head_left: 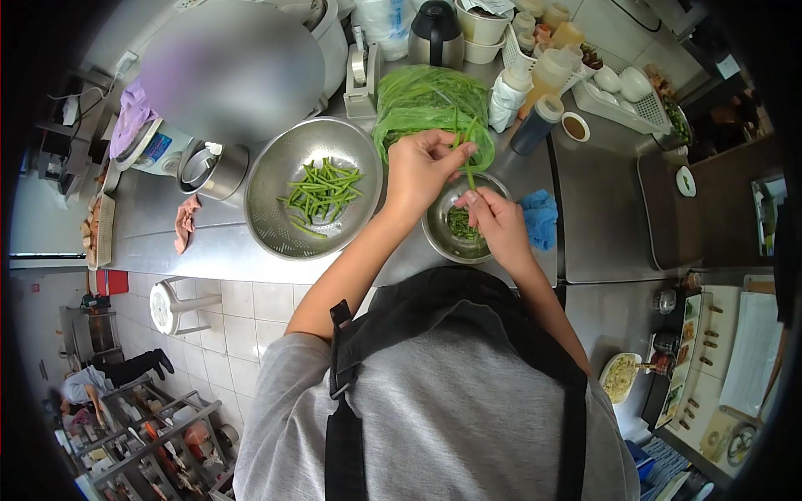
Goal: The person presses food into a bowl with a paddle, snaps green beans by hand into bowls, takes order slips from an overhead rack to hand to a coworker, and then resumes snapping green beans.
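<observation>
My left hand (430,167) pinches green beans (470,177) above a small steel bowl (433,234). The fingertips of my right hand (493,219) close on the lower end of the same beans. Small green bits (461,224) lie inside that bowl, partly covered by my right hand. Left of it stands a large steel colander (271,225) holding a pile of cut green beans (324,190). Just behind my hands, a green plastic bag (430,96) rests on the counter; its contents are hard to make out.
A blue cloth (539,219) lies right of the small bowl. Sauce bottles (539,117), a thermos jug (435,33) and a tape dispenser (361,83) line the back. At left are a steel pot (219,174) and a pink cloth (185,224). A person (92,388) is at lower left.
</observation>
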A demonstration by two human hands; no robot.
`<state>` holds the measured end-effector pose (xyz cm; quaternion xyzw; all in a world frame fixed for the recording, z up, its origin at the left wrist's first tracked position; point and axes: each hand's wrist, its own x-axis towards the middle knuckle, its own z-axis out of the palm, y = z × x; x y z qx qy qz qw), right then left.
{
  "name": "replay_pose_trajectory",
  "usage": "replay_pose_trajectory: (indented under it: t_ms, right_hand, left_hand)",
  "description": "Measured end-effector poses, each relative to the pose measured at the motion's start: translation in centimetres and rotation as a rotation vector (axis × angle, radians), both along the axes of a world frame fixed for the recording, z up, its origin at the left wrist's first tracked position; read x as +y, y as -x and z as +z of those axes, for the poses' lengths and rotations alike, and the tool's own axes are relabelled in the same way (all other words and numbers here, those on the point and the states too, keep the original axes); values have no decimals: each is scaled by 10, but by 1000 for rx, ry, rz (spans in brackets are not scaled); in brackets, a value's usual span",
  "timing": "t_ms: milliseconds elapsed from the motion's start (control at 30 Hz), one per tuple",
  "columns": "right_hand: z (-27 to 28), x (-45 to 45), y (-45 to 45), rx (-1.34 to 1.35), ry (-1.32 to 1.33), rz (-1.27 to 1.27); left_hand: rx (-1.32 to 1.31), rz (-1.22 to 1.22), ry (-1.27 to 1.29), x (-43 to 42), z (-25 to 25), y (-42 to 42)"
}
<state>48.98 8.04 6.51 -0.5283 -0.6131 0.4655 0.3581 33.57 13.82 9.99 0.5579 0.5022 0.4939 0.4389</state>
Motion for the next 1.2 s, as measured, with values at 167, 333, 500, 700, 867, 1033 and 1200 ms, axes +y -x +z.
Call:
replay_pose_trajectory:
  t_ms: [167, 333, 500, 700, 867, 1033, 1200]
  right_hand:
    - [11, -6, 2, -251, -245, 115]
    - [13, -9, 9, -193, -300, 272]
    - [15, -5, 9, -154, -207, 254]
    - [-25, 8, -8, -193, -356, 95]
    - [-33, 22, -31, -393, -339, 170]
    - [5, 23, -6, -113, 111, 241]
    - [-10, 23, -25, 206, 250, 328]
  left_hand:
    - [-17, 35, 68, -8, -16, 2]
    - [132, -19, 47, -19, -31, 5]
    - [8, 142, 83, -19, -28, 30]
    - [818, 562, -27, -16, -36, 144]
    - [906, 334, -7, -32, -18, 142]
    - [670, -304, -337, -46, -3, 56]
    - [580, -447, -364, -31, -13, 44]
